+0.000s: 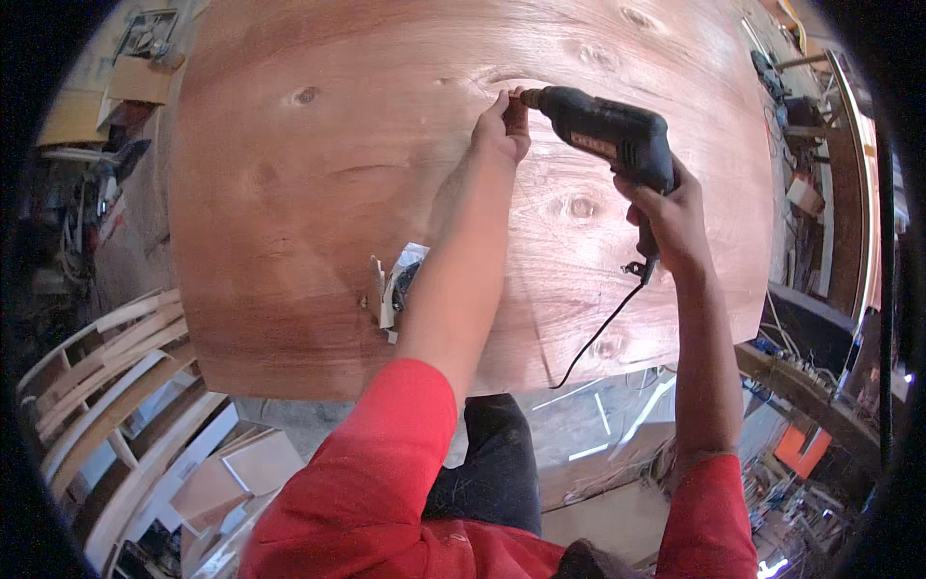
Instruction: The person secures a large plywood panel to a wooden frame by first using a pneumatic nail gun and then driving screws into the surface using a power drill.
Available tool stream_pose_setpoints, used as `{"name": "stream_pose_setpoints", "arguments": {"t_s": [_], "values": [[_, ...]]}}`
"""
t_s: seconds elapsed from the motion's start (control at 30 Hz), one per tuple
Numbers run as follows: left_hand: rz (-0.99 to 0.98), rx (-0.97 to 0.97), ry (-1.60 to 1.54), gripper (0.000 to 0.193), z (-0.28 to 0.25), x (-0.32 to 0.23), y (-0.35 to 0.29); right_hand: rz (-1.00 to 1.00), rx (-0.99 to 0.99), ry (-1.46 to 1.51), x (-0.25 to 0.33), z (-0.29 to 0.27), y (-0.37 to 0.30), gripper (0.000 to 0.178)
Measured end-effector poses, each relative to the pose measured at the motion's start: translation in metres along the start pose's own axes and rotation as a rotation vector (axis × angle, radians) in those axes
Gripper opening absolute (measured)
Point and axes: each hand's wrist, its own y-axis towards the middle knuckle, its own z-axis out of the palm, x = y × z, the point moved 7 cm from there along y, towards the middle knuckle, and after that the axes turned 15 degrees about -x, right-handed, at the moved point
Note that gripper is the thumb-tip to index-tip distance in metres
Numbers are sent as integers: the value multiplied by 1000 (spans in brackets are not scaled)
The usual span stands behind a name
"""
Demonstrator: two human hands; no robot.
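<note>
My right hand is wrapped round the handle of a black corded power drill, which points left over a large wooden panel. Its chuck ends right at the fingertips of my left hand. The fingers of that hand are pinched together by the drill's tip; whatever sits between them is too small to make out. From the handle's base a black cord runs down to the panel's near edge. A small torn box lies on the panel, left of my left forearm.
Curved wooden slats stand at the lower left, beside some cut board pieces. To the lower right a timber beam passes near an orange piece amid clutter. Cardboard lies at the far left.
</note>
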Motion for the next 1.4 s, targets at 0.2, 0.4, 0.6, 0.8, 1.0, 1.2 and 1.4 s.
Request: {"name": "stream_pose_setpoints", "arguments": {"t_s": [0.2,0.4,0.6,0.8,1.0,1.2,1.4], "values": [[23,-3,-94,21,7,6,54,4,152,-35,-4,34,70,35],[-37,-42,-211,18,4,17,79,-30,173,-118,-7,50,85,34],[21,29,-190,13,-1,20,77,-67,159,-134,-3,52,82,34],[-6,71,4,11,-10,19,60,-53,136,-133,0,53,78,33],[50,170,199,16,-14,19,40,-69,119,-199,6,53,76,33],[45,155,75,20,-10,11,37,-31,105,-134,3,46,75,35],[87,87,-13,51,-7,2,22,-6,112,3,9,12,54,36]]}}
